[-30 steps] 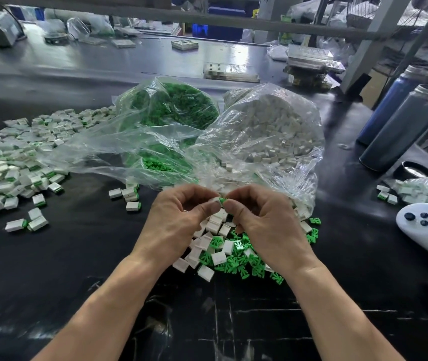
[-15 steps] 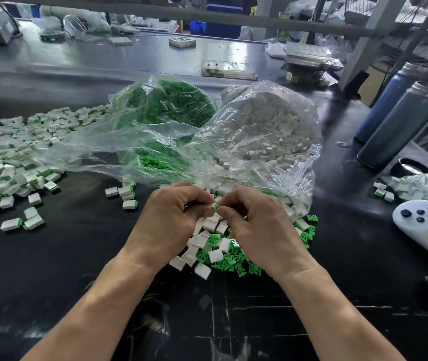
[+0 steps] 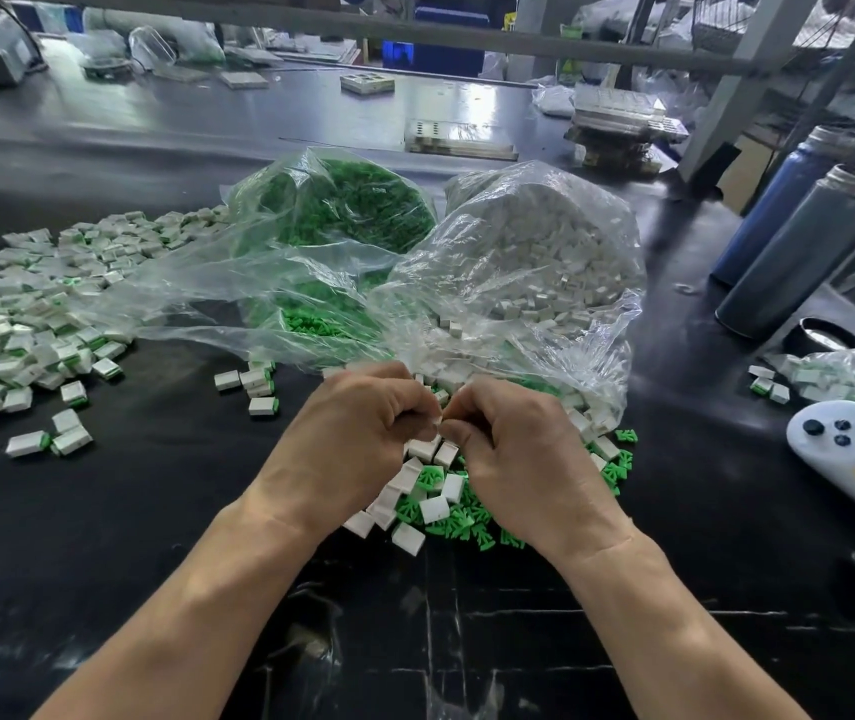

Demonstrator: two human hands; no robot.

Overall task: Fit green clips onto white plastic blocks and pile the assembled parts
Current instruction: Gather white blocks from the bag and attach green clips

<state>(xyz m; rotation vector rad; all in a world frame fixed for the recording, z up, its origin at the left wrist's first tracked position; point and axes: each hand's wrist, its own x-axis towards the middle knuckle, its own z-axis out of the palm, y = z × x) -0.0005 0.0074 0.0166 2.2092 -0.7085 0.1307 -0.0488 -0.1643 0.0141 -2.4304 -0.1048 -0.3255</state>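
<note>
Since a second ago the green between the fingertips has vanished; only a sliver of white block [image 3: 436, 421] shows where the left hand [image 3: 357, 439] and right hand [image 3: 513, 449] pinch it together, both with fingers curled tight; I'd judge the clip has just been pressed home. Under the wrists lie loose clips [image 3: 461, 527]; the finished pile [image 3: 25, 330] sits well off to the left, with bare dark table [image 3: 155, 511] between for the toss; 2 flasks [image 3: 804, 252] and a white controller [image 3: 846, 439] crowd the right edge.
</note>
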